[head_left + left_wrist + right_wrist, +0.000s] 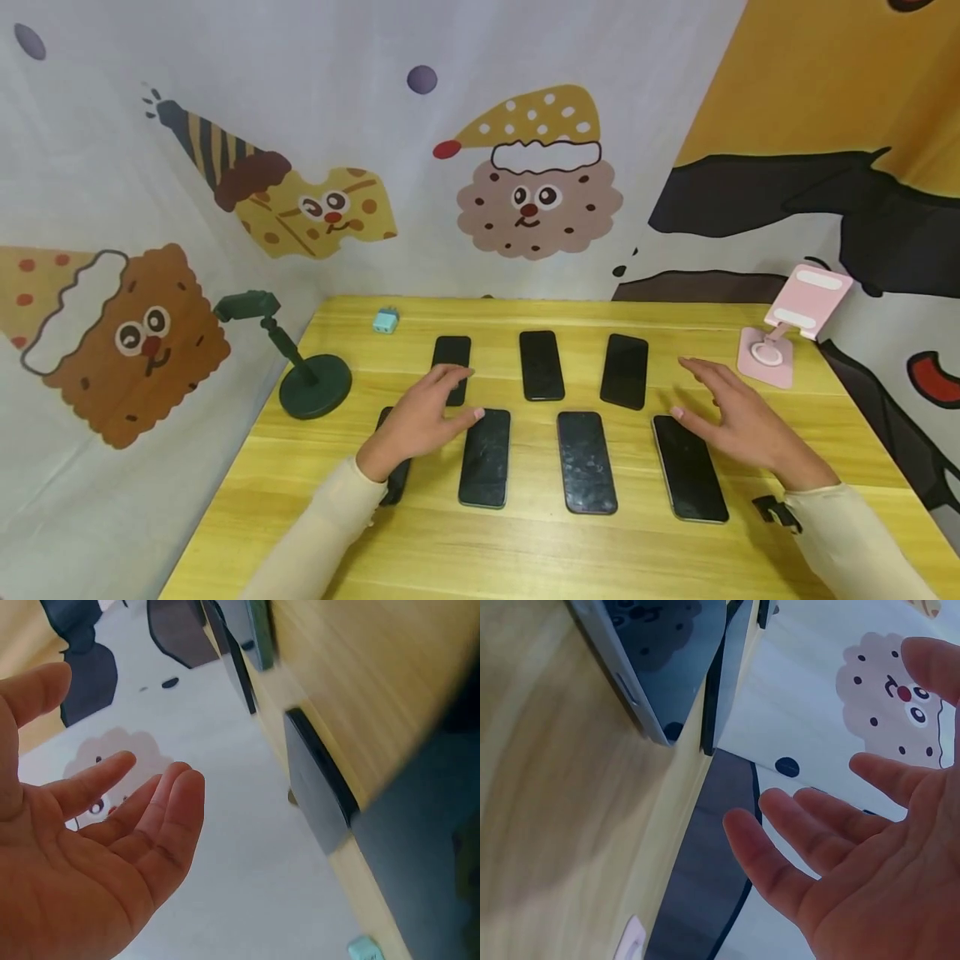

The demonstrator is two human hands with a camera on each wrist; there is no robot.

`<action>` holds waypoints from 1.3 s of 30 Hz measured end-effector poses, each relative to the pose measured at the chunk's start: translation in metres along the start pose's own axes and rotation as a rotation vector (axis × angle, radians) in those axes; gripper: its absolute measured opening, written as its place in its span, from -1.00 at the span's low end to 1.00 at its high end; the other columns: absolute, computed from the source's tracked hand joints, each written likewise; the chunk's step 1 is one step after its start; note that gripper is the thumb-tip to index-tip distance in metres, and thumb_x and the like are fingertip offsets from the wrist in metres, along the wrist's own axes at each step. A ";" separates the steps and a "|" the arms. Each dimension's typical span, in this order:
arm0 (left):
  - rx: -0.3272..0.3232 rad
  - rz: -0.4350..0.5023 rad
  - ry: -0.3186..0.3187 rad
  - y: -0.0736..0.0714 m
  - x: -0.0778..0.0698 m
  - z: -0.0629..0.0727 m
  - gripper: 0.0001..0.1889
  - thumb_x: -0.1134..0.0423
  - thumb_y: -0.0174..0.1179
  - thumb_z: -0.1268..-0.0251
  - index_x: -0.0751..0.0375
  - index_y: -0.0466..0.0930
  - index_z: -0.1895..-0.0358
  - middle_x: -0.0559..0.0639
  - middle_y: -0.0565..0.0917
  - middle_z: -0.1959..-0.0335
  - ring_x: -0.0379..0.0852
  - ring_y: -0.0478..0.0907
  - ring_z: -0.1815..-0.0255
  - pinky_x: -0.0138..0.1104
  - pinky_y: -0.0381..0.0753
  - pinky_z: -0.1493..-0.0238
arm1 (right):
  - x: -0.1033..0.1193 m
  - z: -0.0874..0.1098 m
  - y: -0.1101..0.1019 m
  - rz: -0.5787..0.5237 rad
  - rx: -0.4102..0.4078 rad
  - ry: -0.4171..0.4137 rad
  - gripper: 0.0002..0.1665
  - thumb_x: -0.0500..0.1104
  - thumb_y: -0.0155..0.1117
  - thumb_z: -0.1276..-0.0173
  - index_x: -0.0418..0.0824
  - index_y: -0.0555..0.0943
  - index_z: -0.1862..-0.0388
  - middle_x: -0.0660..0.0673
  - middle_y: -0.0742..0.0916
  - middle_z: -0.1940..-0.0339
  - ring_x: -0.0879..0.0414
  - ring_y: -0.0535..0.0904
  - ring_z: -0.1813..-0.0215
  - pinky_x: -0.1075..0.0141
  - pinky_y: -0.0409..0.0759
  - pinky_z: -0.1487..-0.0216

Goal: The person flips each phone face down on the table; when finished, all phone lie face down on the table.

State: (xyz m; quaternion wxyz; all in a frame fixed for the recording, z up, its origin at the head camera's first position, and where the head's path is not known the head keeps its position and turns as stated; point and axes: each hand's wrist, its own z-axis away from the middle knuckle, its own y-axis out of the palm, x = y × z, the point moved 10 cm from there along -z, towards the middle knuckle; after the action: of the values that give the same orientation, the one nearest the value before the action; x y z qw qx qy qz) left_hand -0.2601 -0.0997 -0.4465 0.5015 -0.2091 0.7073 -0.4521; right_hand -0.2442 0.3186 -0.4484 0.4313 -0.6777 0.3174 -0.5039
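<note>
Several dark smartphones lie flat in two rows on a wooden table (525, 550). My left hand (422, 425) hovers over the left side of the rows, fingers loosely spread and holding nothing. Beneath it a front-row phone (397, 483) is partly covered, and its fingers overlap a back-row phone (452, 350). Just right of its thumb lies another phone (486, 458). My right hand (750, 425) is above the rightmost front phone (690, 471), its palm bare in the right wrist view. Between the hands lie a front phone (587, 462) and two back phones, one central (542, 365) and one right (625, 371).
A dark green stand (315, 387) is at the table's left edge. A light blue charger plug (386, 321) sits at the back left. At the back right stands a pink phone holder (765, 367). A printed cloth (420, 167) hangs behind the table.
</note>
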 end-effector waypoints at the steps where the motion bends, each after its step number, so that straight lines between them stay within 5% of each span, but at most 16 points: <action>1: 0.007 0.020 0.002 0.002 -0.003 -0.001 -0.29 -0.23 0.25 -0.50 0.00 0.40 -0.57 0.05 0.46 -0.50 0.10 0.61 -0.31 0.02 0.68 -0.22 | 0.000 0.002 0.001 -0.005 0.002 0.000 -0.01 0.21 0.36 -0.52 -0.19 0.21 -0.70 -0.44 0.39 -0.59 -0.47 0.47 -0.39 -0.51 0.49 -0.22; 13: 0.093 0.175 0.059 0.030 -0.029 -0.008 -0.42 -0.11 0.24 -0.56 0.03 0.49 -0.50 0.08 0.58 -0.39 -0.04 0.68 -0.04 -0.28 0.68 0.13 | -0.004 0.020 0.010 -0.090 0.029 0.022 -0.11 0.15 0.34 -0.55 -0.25 0.29 -0.64 -0.42 0.46 -0.53 -0.42 0.56 -0.32 -0.33 0.71 -0.04; 31: 0.221 0.396 0.051 0.074 -0.061 -0.016 -0.43 -0.03 0.31 -0.53 0.09 0.51 -0.48 0.13 0.58 -0.39 -0.20 0.65 -0.04 -0.39 0.68 0.08 | -0.010 0.038 0.019 -0.168 0.037 0.078 -0.19 0.13 0.35 -0.56 -0.27 0.38 -0.57 -0.39 0.52 -0.47 -0.35 0.59 -0.31 -0.20 0.76 -0.04; 39: 0.329 0.532 -0.015 0.099 -0.089 -0.024 -0.40 0.00 0.37 -0.48 0.02 0.48 -0.50 0.09 0.60 -0.39 -0.33 0.66 -0.05 -0.39 0.71 0.11 | -0.016 0.044 0.028 -0.199 0.056 0.126 -0.18 0.14 0.36 -0.54 -0.27 0.38 -0.57 -0.43 0.51 -0.48 -0.39 0.58 -0.32 -0.28 0.72 -0.08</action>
State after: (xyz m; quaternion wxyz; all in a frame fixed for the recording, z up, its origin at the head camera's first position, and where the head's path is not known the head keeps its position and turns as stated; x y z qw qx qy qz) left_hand -0.2298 0.0273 -0.4818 0.6345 0.0640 0.6507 -0.4121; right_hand -0.2064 0.3324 -0.4861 0.3771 -0.6606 0.2611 -0.5944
